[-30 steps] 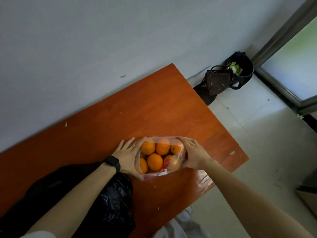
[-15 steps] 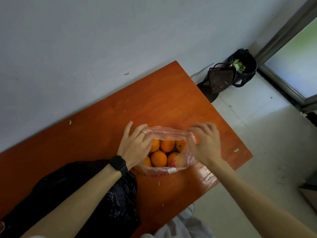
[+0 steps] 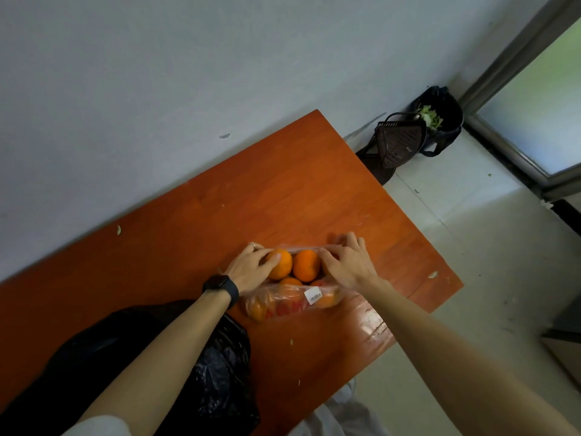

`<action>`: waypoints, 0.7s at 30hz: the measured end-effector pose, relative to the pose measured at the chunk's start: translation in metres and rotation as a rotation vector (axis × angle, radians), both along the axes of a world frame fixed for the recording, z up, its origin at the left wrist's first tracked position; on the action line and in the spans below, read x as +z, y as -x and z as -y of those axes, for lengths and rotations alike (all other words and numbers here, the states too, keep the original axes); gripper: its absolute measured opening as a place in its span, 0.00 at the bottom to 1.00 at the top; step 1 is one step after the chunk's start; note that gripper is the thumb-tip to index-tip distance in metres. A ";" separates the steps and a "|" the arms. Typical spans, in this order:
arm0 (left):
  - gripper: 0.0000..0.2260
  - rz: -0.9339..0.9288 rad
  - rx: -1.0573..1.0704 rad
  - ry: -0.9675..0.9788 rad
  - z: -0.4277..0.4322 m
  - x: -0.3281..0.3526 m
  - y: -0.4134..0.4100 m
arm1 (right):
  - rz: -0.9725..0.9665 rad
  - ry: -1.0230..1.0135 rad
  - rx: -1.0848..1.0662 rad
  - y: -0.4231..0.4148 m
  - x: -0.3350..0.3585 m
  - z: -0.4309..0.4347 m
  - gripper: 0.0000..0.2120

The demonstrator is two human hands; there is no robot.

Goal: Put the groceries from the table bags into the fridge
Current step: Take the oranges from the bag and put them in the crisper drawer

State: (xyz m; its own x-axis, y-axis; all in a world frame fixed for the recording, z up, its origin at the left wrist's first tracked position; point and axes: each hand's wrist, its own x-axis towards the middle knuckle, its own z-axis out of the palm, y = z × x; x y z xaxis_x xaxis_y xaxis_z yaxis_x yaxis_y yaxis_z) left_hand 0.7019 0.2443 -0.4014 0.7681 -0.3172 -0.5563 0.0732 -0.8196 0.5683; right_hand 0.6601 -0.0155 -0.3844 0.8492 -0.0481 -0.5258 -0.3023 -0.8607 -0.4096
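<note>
A clear plastic bag (image 3: 283, 305) with red print and a white label lies on the red-brown table (image 3: 188, 234), near its right end. Several oranges (image 3: 306, 264) fill it, and two of them show bare at its open top. My left hand (image 3: 250, 270), with a black watch on the wrist, grips the left side of the bag's mouth, thumb against the left orange. My right hand (image 3: 349, 262) grips the right side of the mouth, fingers curled over the rim beside the right orange.
A crumpled black plastic bag (image 3: 213, 372) lies on the table under my left forearm. The wall runs along the table's far edge. On the floor at the back right stand a brown slotted basket (image 3: 401, 141) and a black bin (image 3: 446, 121) with green scraps.
Both hands moved to the far side of the bag and pulled its mouth down and apart. The top two oranges now show bare, and the bag's lower part bunches toward me.
</note>
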 end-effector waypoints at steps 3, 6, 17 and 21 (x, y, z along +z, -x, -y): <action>0.38 -0.055 0.113 0.047 -0.001 -0.004 0.002 | -0.098 -0.055 -0.041 -0.007 -0.002 0.004 0.29; 0.35 -0.019 0.070 0.050 0.000 -0.001 0.002 | -0.112 -0.119 -0.079 -0.010 0.005 0.012 0.22; 0.40 0.361 -0.533 -0.284 0.013 0.025 -0.001 | 0.143 0.160 0.500 -0.002 0.030 -0.036 0.33; 0.41 0.285 -0.495 -0.343 0.018 0.016 0.005 | 0.017 0.270 0.528 -0.009 0.026 -0.045 0.37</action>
